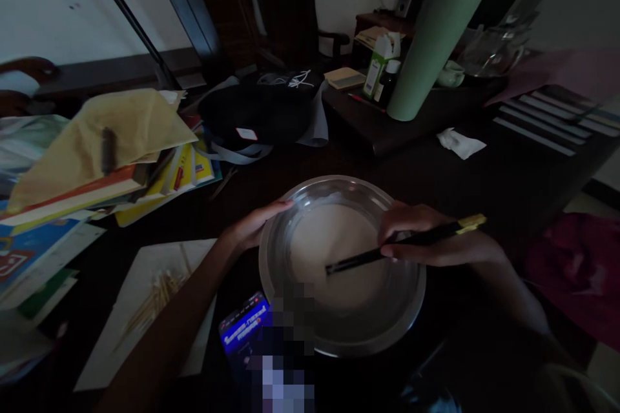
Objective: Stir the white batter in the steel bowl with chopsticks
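Note:
A wide metal bowl (271, 284) stands on the dark table, holding a pale, milky liquid or batter (320, 239). At its left side my left hand (254, 222) grips the rim, the thumb lying along the edge and the other fingers mostly hidden. Black chopsticks (356, 261) with gold ends are in my right hand (421, 232), over the bowl's right side. Their dark tips reach down to the pale surface, tilted towards the left. A phone (245, 329) with a lit screen lies at the bowl's lower left, partly blurred out.
Cotton swabs (162, 293) lie on a white sheet (145, 264) under my left forearm. Books and papers (121, 187) are piled at left. Behind the bowl are a black bag (261, 106), a green tumbler (436, 45), a small dark bottle (386, 85) and a crumpled tissue (460, 143).

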Demonstrator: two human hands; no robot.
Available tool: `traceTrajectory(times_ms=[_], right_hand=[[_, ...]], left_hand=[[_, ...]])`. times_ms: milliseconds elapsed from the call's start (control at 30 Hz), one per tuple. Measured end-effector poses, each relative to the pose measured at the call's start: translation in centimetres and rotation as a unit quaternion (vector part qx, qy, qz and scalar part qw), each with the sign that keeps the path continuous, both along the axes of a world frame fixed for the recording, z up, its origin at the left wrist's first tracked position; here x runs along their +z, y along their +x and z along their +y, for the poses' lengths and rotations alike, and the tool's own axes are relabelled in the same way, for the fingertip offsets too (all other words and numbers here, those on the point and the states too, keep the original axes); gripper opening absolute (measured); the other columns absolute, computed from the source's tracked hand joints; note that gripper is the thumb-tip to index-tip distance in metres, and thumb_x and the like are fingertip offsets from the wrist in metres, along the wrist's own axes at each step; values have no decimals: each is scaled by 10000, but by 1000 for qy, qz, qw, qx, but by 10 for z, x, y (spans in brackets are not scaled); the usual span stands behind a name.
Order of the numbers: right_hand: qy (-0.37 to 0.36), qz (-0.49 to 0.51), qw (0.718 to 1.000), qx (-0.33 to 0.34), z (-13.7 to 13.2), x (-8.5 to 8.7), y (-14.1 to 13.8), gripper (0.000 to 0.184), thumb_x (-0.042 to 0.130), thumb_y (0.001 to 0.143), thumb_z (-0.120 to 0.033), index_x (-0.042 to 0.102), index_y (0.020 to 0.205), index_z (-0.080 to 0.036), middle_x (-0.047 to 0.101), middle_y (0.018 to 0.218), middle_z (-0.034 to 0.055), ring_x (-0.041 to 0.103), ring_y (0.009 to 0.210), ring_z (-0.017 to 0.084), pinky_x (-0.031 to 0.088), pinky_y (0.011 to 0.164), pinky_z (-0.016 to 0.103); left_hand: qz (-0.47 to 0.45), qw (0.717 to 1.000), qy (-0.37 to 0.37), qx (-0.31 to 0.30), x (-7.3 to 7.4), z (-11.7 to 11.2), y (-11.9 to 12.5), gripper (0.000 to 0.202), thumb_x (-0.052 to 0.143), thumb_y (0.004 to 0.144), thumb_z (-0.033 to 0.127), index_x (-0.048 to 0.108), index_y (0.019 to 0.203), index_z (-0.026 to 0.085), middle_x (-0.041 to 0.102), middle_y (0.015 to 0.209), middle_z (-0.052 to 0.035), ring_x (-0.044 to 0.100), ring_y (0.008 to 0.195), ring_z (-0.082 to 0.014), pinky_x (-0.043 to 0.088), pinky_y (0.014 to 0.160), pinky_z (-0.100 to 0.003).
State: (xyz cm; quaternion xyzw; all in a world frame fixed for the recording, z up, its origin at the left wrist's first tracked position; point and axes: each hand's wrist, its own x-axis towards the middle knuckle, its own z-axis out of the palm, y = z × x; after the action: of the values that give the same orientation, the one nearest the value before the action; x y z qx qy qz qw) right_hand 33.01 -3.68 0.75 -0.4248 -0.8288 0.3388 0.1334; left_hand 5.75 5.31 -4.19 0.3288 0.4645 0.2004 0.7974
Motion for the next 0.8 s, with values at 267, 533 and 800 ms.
traceTrajectory(times_ms=[267,533,800], right_hand=[[55,-19,989,-134,4,0,16,190,470,863,-344,568,768,-212,623,686,-17,540,719,136,344,770,335],[-35,-9,999,21,6,8,9,152,561,808,-330,618,730,-212,645,671,-22,569,725,110,405,693,256],[-2,-16,995,-102,9,3,14,150,498,850,-310,586,787,-207,655,715,-16,591,708,118,412,680,275]], left_hand=[[-15,1000,7,-3,0,-3,0,189,516,824,158,675,922,125,680,623,-18,620,550,-106,492,568,-185],[-37,999,21,-17,1,-4,0,186,486,836,163,665,871,124,674,630,-28,624,576,-114,491,610,-206],[-74,996,29,-34,-8,-1,-4,220,543,817,193,647,1002,135,697,702,-32,638,629,-112,493,637,-197]])
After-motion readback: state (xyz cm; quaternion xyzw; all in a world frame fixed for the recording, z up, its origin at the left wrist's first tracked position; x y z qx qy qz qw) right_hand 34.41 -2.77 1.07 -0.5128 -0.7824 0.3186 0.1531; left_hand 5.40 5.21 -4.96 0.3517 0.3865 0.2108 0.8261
